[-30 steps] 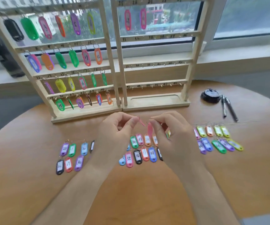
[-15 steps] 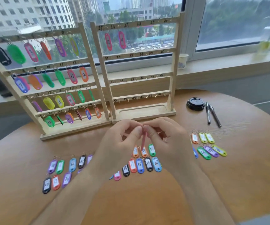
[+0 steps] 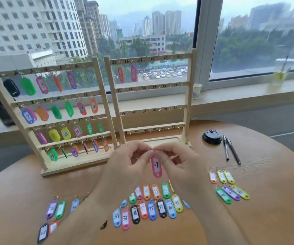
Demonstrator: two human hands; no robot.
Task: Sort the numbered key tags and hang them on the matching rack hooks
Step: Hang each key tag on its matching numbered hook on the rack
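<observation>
The pink tag [image 3: 156, 167], marked 27, hangs upright in the air between the two hands, above the middle of the desk [image 3: 270, 218] and just in front of the racks. Its small metal ring [image 3: 153, 150] is at the top, and both hands grip it there. The left hand [image 3: 125, 167] pinches the ring from the left with curled fingers, and the right hand [image 3: 179, 161] pinches it from the right in the same way. The fingertips of the two hands nearly meet over the ring.

Below the tag, nearer the person, a middle group of tags [image 3: 143, 209] lies flat on the desk in two rows; the near row reads 34 to 39. A left group of tags [image 3: 51, 209] lies well apart on the near left, partly hidden by the left forearm. A right group of tags [image 3: 231, 192] lies to the right in two short rows.

Beyond the hands stands the right rack [image 3: 190, 96], with numbers written on its rails. Only its top rail carries tags, a red one [image 3: 120, 74] and a pink one [image 3: 133, 73]. The left rack [image 3: 105, 103] stands touching it, and coloured tags hang from all four of its rails. On the far right of the desk a black lid [image 3: 211, 137] lies beside two pens [image 3: 231, 149].
</observation>
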